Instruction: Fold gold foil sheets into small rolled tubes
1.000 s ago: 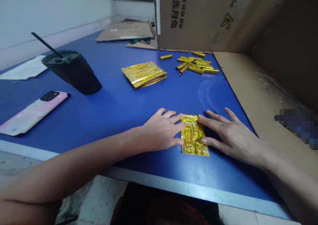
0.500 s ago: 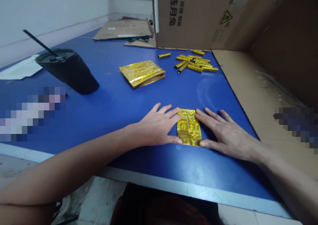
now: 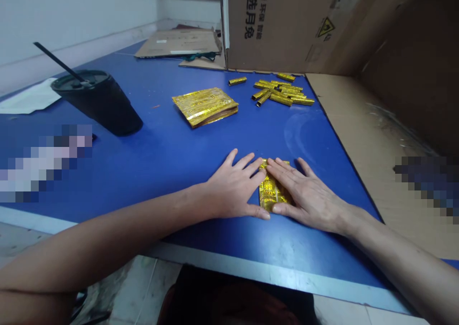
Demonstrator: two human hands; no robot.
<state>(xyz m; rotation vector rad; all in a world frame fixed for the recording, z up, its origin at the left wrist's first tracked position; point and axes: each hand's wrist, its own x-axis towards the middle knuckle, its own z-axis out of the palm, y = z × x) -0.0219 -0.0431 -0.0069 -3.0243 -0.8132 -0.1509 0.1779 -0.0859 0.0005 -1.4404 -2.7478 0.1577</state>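
Touching one gold sheet [image 3: 267,191], spreading five fingers of the left hand [image 3: 234,188] at its edge, laying the right hand [image 3: 311,199] across with three close together.

At the lower centre of the frame, the right hand [image 3: 304,196] has been shifted leftward from the gold sheet's [image 3: 267,193] right edge, so its right part is now covered; closer to the left hand [image 3: 231,191] its fingertips have been brought.
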